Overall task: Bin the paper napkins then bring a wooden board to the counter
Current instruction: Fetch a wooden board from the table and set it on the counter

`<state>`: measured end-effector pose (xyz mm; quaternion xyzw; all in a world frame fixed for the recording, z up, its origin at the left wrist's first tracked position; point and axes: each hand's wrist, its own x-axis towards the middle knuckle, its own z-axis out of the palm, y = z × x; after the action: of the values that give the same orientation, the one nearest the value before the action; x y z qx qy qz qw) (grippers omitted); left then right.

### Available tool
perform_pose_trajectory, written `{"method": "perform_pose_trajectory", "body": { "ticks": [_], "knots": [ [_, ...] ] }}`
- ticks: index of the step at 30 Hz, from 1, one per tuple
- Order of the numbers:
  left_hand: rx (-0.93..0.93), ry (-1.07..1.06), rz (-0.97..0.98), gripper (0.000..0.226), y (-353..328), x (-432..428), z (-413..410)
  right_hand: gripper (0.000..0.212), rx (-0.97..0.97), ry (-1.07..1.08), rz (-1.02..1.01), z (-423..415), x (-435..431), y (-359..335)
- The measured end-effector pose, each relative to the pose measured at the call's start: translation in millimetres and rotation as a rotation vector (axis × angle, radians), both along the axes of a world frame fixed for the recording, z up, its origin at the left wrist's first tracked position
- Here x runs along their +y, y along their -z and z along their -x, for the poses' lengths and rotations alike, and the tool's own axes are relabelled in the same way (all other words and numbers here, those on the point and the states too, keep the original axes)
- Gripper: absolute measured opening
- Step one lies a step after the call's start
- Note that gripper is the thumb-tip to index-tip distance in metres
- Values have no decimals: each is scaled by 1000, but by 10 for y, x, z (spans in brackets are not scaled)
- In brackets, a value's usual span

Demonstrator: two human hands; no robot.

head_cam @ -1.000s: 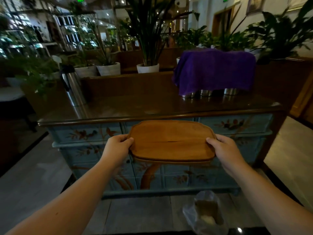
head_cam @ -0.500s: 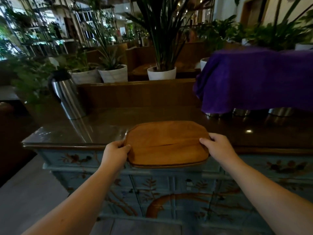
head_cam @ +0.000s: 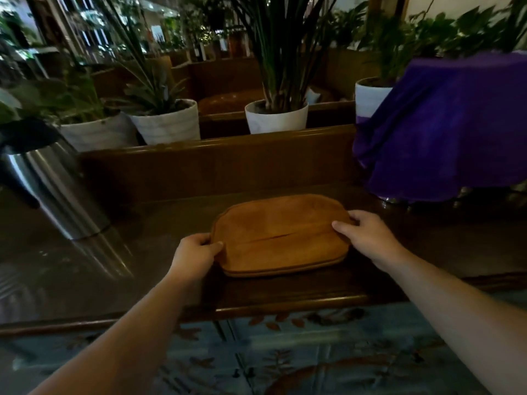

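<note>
A rounded wooden board with a crack along its middle lies flat over the dark glossy counter, near its front edge. My left hand grips the board's left end, thumb on top. My right hand holds the right end, fingers resting on the top surface. No paper napkins or bin are in view.
A steel thermos jug stands on the counter at the left. A purple cloth drapes over metal containers at the right. White plant pots line the ledge behind a raised wooden back rail. The blue painted cabinet front is below.
I have stepped closer and carried the board forward from in front of the cabinet to above the countertop, where it now lies low on the surface, both hands still on it.
</note>
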<state>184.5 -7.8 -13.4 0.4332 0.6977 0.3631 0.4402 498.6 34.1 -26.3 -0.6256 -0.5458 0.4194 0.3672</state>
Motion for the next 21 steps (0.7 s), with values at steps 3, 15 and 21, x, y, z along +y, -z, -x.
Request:
{"method": "perform_pose_trajectory", "body": {
  "ticks": [3,15,21],
  "knots": [
    [0,15,26,25,80,233,117,39,-16,25,4,102,154,71],
    [257,117,59,58,151,661,114,43,-159,52,41,78,526,130],
    [285,113,-8,56,250,650,93,46,-121,34,29,49,529,206]
  ]
}}
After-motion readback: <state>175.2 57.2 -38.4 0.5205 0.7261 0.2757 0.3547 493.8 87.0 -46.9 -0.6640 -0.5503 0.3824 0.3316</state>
